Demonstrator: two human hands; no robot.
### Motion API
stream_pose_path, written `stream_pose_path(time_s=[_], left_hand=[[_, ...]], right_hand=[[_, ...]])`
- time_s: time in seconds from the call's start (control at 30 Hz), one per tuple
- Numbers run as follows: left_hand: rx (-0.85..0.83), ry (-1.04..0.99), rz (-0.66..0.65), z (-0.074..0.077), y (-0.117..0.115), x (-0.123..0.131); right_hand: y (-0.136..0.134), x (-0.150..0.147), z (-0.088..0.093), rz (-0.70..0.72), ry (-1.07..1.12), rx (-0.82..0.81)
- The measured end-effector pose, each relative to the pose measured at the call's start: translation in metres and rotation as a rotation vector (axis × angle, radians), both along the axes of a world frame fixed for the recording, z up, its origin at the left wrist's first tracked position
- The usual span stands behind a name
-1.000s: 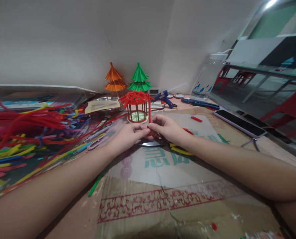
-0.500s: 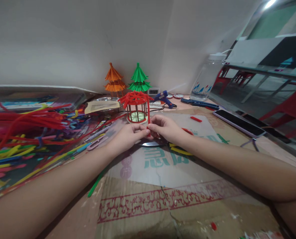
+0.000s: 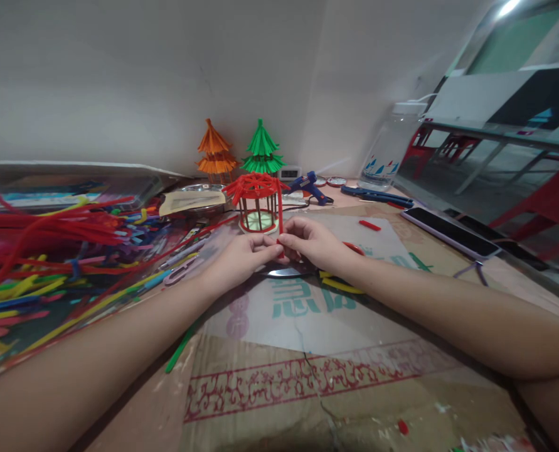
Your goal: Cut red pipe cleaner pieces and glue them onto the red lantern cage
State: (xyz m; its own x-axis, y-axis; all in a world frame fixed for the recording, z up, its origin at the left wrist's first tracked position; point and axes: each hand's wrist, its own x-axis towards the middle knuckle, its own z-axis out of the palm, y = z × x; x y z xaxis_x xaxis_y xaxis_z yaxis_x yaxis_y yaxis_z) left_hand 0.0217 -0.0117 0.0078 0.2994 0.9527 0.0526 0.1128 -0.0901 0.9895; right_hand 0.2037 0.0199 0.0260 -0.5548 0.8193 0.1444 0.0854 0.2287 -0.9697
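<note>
Between the fingertips of my two hands is a red pipe cleaner (image 3: 280, 216), standing upright with its lower end pinched. My left hand (image 3: 250, 257) is closed, thumb and fingers meeting at that lower end. My right hand (image 3: 310, 242) pinches the pipe cleaner from the other side. Just behind my hands stands a small pavilion model (image 3: 256, 183) with a red fuzzy top, brown posts and a pale round base. Part of a shiny metal rim (image 3: 286, 273) shows below my fingers. Red-and-yellow scissors handles (image 3: 340, 284) are partly hidden under my right wrist.
Orange (image 3: 216, 150) and green (image 3: 261, 150) tiered towers stand by the wall. A blue glue gun (image 3: 307, 183), pliers (image 3: 377, 196), a clear bottle (image 3: 385, 147) and a phone (image 3: 451, 232) lie or stand right. Many coloured pipe cleaners (image 3: 48, 229) fill the left side.
</note>
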Motion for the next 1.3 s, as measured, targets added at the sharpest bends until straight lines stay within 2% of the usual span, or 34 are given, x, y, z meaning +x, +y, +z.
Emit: stream_pose_path(time_s=[0.1,0.23,0.37,0.47,0.57,0.67,0.87,1.0,1.07,1.2,1.3], left_hand=[[0.003,0.016,0.016,0.000,0.000,0.000],[-0.010,0.033,0.019,0.003,-0.003,0.001],[-0.048,0.004,0.047,0.006,-0.005,0.003],[-0.069,-0.030,0.061,0.006,-0.006,0.005],[-0.086,-0.038,0.070,0.005,-0.005,0.005],[-0.094,-0.014,0.071,0.004,-0.005,0.003],[-0.061,0.027,0.062,0.004,-0.005,0.002],[-0.078,-0.018,0.066,0.004,-0.005,0.004],[-0.088,-0.020,0.074,0.004,-0.005,0.004],[-0.065,0.001,0.049,0.004,-0.005,0.004],[-0.062,-0.017,0.029,0.005,-0.006,0.004]], right_hand=[[0.001,0.002,0.007,-0.029,-0.008,0.018],[0.003,0.019,0.031,-0.017,-0.133,0.122],[-0.001,0.051,0.052,0.078,-0.504,0.346],[-0.008,0.078,0.057,0.114,-0.798,0.466],[-0.012,0.097,0.058,0.231,-0.918,0.513],[-0.012,0.105,0.054,0.312,-0.949,0.593],[-0.010,0.097,0.039,0.347,-0.964,0.794],[-0.010,0.092,0.035,0.317,-0.924,0.782],[-0.011,0.092,0.041,0.325,-0.879,0.736],[-0.010,0.103,0.064,0.270,-0.794,0.622],[-0.004,0.113,0.079,0.222,-0.773,0.614]])
